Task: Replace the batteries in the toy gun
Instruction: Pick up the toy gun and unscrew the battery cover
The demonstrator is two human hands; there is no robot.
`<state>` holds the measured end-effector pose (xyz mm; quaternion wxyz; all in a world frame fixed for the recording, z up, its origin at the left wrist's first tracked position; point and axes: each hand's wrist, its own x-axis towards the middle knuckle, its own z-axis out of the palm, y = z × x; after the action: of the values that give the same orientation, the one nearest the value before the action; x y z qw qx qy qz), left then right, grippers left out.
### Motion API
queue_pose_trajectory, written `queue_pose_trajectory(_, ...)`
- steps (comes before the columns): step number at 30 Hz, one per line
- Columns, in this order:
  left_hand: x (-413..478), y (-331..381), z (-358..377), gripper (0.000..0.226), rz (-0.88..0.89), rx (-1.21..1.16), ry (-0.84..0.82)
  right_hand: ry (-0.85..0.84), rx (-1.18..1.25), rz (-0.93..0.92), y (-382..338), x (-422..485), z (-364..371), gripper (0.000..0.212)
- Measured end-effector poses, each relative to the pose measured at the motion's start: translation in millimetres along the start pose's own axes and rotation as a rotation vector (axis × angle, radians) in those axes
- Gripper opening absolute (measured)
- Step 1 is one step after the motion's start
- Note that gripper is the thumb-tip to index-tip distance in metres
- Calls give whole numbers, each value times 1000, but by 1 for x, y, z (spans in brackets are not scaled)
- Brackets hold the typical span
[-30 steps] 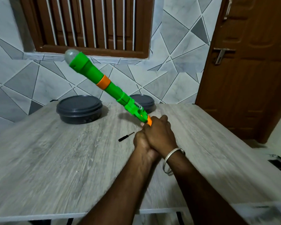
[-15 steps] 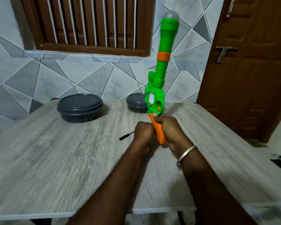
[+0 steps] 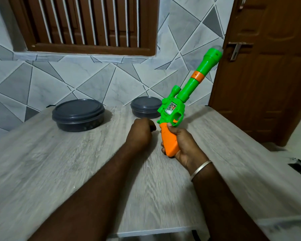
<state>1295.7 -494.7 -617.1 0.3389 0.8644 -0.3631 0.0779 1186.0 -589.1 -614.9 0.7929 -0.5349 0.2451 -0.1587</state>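
Toy gun point(image 3: 172, 110) held above the grey wood-grain table point(image 3: 59, 171) in the right hand point(image 3: 184, 145).

Nearest, a metal bangle point(image 3: 201, 168) circles the right wrist. That hand wraps round the gun's orange handle, and the green barrel tilts up and to the right towards the brown door point(image 3: 268, 84). Just beside it but apart, the left hand point(image 3: 140, 133) hovers over the table with its fingers curled under; I cannot tell whether they hold anything. Farther back stand two dark lidded containers, a larger one point(image 3: 77, 114) on the left and a smaller one point(image 3: 145, 106) behind the gun, against the tiled wall point(image 3: 94, 80).
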Motion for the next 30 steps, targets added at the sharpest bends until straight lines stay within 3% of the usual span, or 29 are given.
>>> queue_pose_trajectory(14,-7,-16,6,26,133,84,-45,-127,205,58,3,-1,-10,54)
queue_pose_trajectory(21,-5,-24,8,27,119,21,-24,-171,284,79,4,-4,-14,41)
queue_pose_trajectory(23,-6,-23,9,28,83,-88,40,-168,295,77,5,-5,-15,40)
queue_pose_trajectory(26,-6,-23,-4,25,-109,-491,249,-168,312,72,6,-5,-15,40)
queue_pose_trajectory(30,1,-31,-36,19,-152,-828,468,-185,334,55,7,-5,-15,39)
